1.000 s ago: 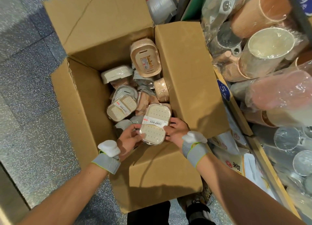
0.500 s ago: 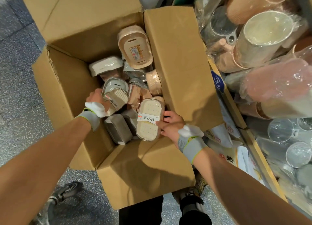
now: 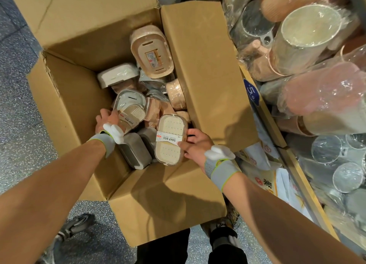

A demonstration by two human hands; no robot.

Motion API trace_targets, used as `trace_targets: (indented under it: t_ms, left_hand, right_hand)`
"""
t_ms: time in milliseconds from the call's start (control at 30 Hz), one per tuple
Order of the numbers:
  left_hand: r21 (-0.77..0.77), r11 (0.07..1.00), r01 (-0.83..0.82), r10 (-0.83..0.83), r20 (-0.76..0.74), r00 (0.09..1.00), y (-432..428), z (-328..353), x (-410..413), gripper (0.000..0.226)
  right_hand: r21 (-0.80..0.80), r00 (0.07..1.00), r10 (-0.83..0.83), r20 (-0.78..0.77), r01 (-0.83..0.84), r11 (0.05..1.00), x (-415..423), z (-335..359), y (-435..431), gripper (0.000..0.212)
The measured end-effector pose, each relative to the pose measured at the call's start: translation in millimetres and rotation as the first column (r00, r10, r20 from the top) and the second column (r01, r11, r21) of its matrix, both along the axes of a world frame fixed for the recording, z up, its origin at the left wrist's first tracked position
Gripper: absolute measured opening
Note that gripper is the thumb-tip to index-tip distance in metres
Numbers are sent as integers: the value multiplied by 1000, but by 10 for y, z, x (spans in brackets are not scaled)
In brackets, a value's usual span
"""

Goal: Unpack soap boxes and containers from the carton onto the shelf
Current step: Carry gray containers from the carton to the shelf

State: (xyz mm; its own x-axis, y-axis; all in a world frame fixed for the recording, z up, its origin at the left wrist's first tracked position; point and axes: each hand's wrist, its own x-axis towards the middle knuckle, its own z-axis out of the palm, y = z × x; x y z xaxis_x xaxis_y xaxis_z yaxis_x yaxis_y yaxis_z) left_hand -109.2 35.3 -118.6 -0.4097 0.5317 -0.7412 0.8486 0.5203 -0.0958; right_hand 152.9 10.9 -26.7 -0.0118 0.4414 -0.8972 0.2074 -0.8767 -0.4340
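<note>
Here the right hand [image 3: 195, 146] pinches the side of a cream soap box [image 3: 170, 139] lying tilted inside the carton [image 3: 75, 97], while the left hand [image 3: 107, 121] grips a second, clear-wrapped soap box [image 3: 130, 113] nearer the far wall. Other containers lie jumbled around them. Wrapped cups [image 3: 309, 36] crowd the shelf [image 3: 264, 115] just beside the carton.

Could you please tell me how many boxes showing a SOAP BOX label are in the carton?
2: the cream soap box gripped by the right hand, and the tan soap box gripped by the left hand. More labels may be hidden lower down.
</note>
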Motion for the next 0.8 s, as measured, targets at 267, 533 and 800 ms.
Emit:
trace_targets:
  t_ms: [267,533,800]
  left_hand:
    - [-9,999,-35,36,47,998,-30,36,-110,35]
    - [144,892,-428,409,144,901,-68,355,147,27]
    - [441,765,-469,276,434,858,-168,865,551,33]
  right_hand:
    - [-24,1000,4,-2,-4,1000,39,101,-19,38]
    - [46,995,-83,54,80,996,179,366,-49,43]
    - [90,972,-233,18,230,969,469,693,-36,39]
